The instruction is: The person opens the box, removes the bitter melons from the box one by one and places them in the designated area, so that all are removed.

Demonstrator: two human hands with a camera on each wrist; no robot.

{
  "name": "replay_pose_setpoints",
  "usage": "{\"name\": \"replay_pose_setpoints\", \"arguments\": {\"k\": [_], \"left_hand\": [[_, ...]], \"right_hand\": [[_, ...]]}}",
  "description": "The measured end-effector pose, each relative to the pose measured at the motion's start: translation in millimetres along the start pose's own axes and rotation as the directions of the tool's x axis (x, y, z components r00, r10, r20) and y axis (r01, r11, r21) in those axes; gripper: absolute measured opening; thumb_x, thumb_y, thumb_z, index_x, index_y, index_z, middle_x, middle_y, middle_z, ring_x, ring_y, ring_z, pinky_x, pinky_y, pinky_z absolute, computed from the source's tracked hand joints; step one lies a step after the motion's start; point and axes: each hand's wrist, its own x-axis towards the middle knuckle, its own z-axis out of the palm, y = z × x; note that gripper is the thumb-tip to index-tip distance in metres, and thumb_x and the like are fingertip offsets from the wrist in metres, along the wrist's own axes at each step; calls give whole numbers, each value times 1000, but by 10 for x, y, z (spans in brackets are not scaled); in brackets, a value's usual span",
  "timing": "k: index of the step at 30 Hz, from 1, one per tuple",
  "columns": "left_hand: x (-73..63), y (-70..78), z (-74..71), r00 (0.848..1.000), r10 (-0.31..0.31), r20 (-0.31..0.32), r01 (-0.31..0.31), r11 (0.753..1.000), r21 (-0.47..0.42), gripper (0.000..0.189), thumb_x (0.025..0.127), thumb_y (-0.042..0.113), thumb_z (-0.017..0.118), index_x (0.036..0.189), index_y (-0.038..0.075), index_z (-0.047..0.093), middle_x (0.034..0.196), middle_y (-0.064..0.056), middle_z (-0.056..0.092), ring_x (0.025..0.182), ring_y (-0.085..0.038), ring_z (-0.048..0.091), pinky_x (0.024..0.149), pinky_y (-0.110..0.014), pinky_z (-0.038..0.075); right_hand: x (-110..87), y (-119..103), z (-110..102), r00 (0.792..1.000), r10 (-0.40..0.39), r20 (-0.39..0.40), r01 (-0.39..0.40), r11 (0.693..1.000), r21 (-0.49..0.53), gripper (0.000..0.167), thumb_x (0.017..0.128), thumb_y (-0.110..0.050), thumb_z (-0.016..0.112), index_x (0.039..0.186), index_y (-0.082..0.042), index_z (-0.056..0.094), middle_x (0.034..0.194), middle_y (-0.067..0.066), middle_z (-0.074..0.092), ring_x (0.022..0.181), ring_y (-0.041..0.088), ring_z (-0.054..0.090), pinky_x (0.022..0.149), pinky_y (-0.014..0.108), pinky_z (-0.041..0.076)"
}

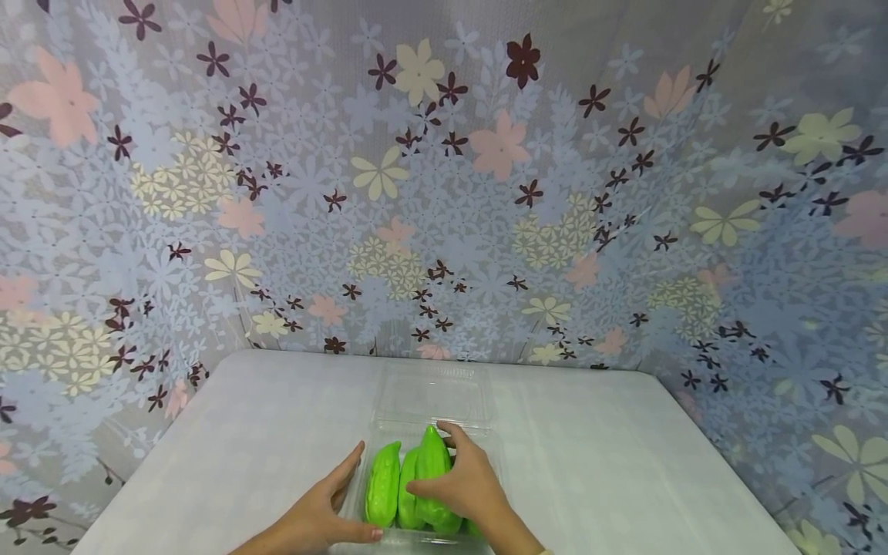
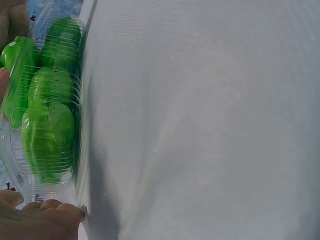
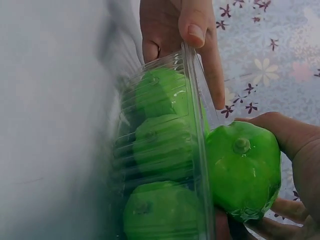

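Observation:
A clear plastic clamshell box [image 1: 416,537] stands on the table with its lid folded back, away from me. Several glossy green peppers [image 1: 381,489] lie side by side in it, tips pointing away. My left hand [image 1: 321,510] holds the box's near left corner, thumb on the rim and fingers along the outside. My right hand [image 1: 474,479] grips another green pepper [image 3: 243,167] between thumb and fingers. In the right wrist view this pepper is at rim level, above the ones inside, its stem end toward that camera. In the head view it partly covers the peppers beneath.
The open lid [image 1: 433,395] lies flat behind the box, near the back of the table. A pale cloth [image 1: 610,462] covers the table. Behind and beside it hangs a flowered curtain [image 1: 444,216].

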Motion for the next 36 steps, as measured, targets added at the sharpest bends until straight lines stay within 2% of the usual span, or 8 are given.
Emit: {"name": "replay_pose_setpoints", "arguments": {"k": [8,15,20,27,36], "left_hand": [[11,15,16,1000,5,-4,-5,1000,3,114,85,21,84,163,13,1,162,-32,0,143,-57,10,112,-64,29],[10,10,5,1000,7,3,-7,1000,-8,114,86,21,84,163,13,1,162,-31,-1,144,-57,8,112,-65,27],[15,3,5,1000,10,9,-10,1000,-13,114,86,19,84,163,13,0,162,-31,0,144,-56,7,113,-65,25],[16,-18,23,1000,-15,19,16,997,-74,115,86,15,83,163,14,-3,161,-34,2,144,-57,6,113,-67,23],[12,-26,34,1000,-23,17,24,996,-84,115,86,14,83,163,15,-3,161,-35,2,143,-59,7,111,-66,28]], "right_hand": [[-13,22,4,999,-29,-16,30,999,20,88,67,-31,95,141,-7,54,132,19,59,109,39,61,79,51,59],[-14,-1,-25,999,-43,-20,44,999,28,86,68,-31,94,142,-9,54,133,18,58,112,40,60,83,55,57],[-18,-23,-65,999,-47,-7,48,998,42,85,71,-30,93,143,-10,54,134,19,57,109,39,61,78,53,58],[-13,25,-104,999,-45,-12,46,997,59,86,71,-32,92,144,-10,53,135,18,57,108,37,60,79,50,58],[27,85,-245,999,-39,-22,41,995,92,86,73,-33,91,147,-12,52,138,17,55,107,32,59,76,45,57]]}}
